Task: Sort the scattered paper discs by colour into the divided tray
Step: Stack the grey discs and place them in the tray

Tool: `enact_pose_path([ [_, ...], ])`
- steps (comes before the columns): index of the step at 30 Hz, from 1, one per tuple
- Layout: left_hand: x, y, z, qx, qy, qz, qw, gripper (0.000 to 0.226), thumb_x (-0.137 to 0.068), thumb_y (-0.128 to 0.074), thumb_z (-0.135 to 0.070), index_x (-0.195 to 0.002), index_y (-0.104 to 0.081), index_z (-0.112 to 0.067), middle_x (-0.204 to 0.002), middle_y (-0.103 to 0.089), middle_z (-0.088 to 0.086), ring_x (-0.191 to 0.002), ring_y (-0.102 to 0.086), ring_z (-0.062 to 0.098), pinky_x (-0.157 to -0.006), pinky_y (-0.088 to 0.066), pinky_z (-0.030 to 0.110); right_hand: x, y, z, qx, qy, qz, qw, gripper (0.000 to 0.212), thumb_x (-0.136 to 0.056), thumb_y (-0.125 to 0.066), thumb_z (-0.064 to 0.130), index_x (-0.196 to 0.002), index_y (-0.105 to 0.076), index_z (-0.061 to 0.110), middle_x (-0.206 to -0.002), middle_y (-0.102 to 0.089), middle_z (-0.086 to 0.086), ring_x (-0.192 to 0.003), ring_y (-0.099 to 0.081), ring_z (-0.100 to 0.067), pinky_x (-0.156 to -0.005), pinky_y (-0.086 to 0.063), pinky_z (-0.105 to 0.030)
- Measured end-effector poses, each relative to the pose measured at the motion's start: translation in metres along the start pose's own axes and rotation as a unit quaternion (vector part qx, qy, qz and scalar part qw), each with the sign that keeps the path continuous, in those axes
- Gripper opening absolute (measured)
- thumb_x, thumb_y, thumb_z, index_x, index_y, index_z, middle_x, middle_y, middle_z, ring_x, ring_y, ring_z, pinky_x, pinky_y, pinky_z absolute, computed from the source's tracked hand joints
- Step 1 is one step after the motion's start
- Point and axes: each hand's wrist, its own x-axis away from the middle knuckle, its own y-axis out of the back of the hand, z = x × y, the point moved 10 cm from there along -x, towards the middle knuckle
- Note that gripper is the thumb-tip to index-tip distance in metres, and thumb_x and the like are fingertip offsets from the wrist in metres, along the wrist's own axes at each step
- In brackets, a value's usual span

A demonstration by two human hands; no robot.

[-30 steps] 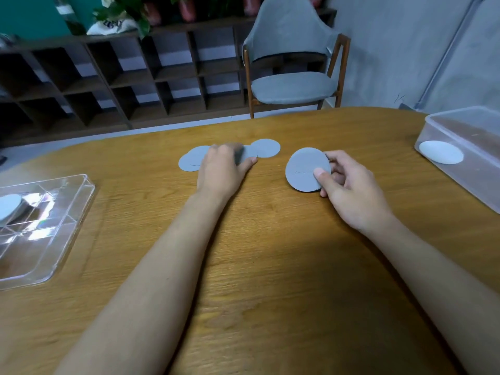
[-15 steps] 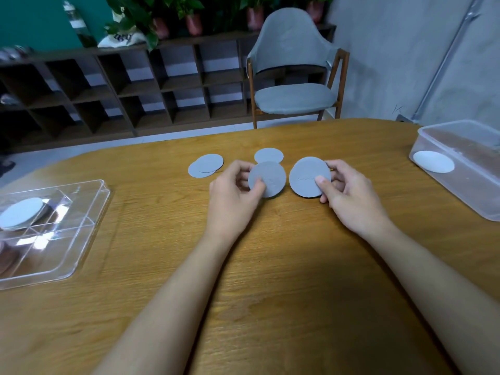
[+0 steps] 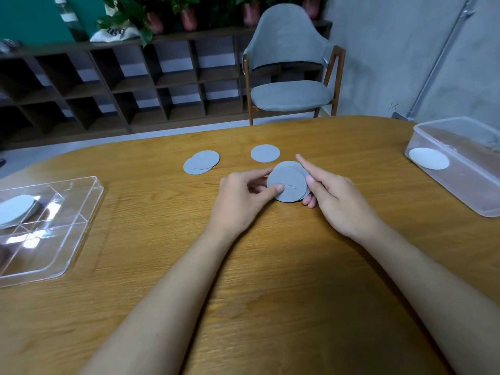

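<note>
Above the middle of the wooden table, my left hand [image 3: 240, 197] pinches a grey paper disc [image 3: 287, 185] by its left edge and lays it over a second grey disc [image 3: 296, 165]. My right hand [image 3: 335, 197] holds that lower disc from the right, thumb on its edge, index finger stretched out behind it. Two overlapping grey discs [image 3: 201, 162] and a single grey disc [image 3: 265, 153] lie flat farther back. The clear divided tray [image 3: 67, 234] sits at the left, with pale discs [image 3: 16, 209] in its far compartment.
A translucent plastic box [image 3: 465, 182] with one white disc [image 3: 428, 158] inside stands at the right edge of the table. Beyond the table's far edge are a grey chair [image 3: 290, 74] and low dark shelving [image 3: 121, 85].
My left hand picked a grey disc from the far group and carried it right, onto the disc in my right hand. The two discs now overlap. The camera tilted slightly.
</note>
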Motion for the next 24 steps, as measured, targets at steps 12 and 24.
enact_pose_path([
  [12,0.004,-0.004,-0.014,-0.055,-0.022,-0.032,0.998,0.036,-0.084,-0.084,-0.037,-0.118,-0.078,-0.029,-0.079,-0.078,-0.011,-0.074,-0.069,0.004,-0.096,-0.054,0.039,0.002,-0.009,0.000,0.123,0.012,0.027,0.992,0.060,-0.109,-0.040,0.035,-0.164,-0.015,0.026,-0.166,-0.031,0.004,-0.153,-0.025,-0.019,-0.125,-0.024,-0.041],
  [24,-0.033,0.001,0.007,-0.181,-0.045,-0.028,0.982,0.041,-0.099,-0.066,-0.026,-0.138,-0.064,-0.015,-0.133,-0.068,0.001,-0.125,-0.061,0.016,-0.103,-0.037,0.015,-0.005,0.018,-0.022,-0.009,-0.049,-0.097,0.994,0.037,-0.106,-0.051,0.031,-0.143,-0.049,0.027,-0.100,-0.065,0.005,-0.086,-0.063,-0.015,-0.080,-0.053,-0.034],
])
